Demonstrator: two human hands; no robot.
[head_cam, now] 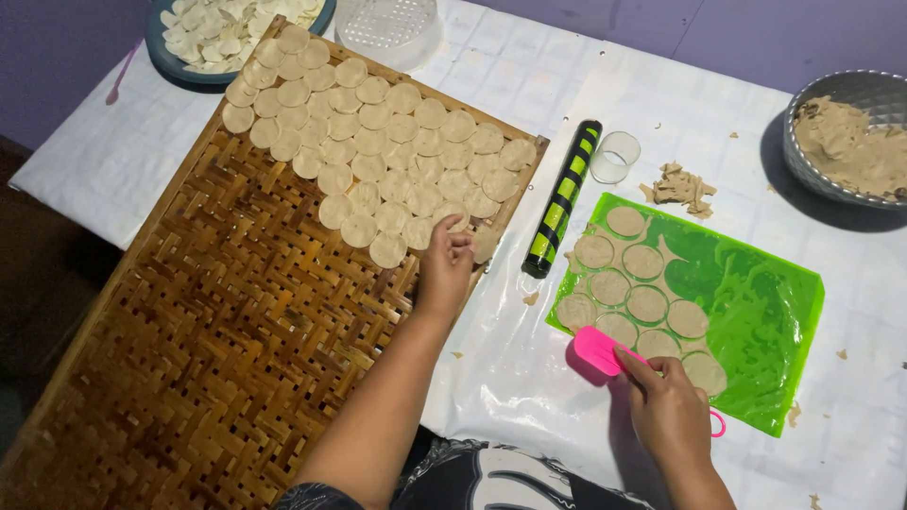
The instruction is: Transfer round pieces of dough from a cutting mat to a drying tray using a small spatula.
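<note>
My left hand point(444, 260) reaches over the right edge of a woven bamboo tray point(227, 331) and pinches a thin dough disc point(484, 244) at the end of the rows of dough discs point(378, 142) laid there. My right hand point(666, 401) holds a pink scraper point(597, 349) against the near edge of a green plastic mat point(756, 302). Several cut dough rounds point(642, 283) lie on that mat, close to the scraper.
A black and green striped rolling pin point(564, 196) lies between tray and mat, beside a clear round cutter point(614, 156). Dough scraps point(682, 187), a metal bowl of dough point(846, 142), a blue plate of discs point(222, 28) and a clear lid point(387, 28) sit on the white-covered table point(529, 378).
</note>
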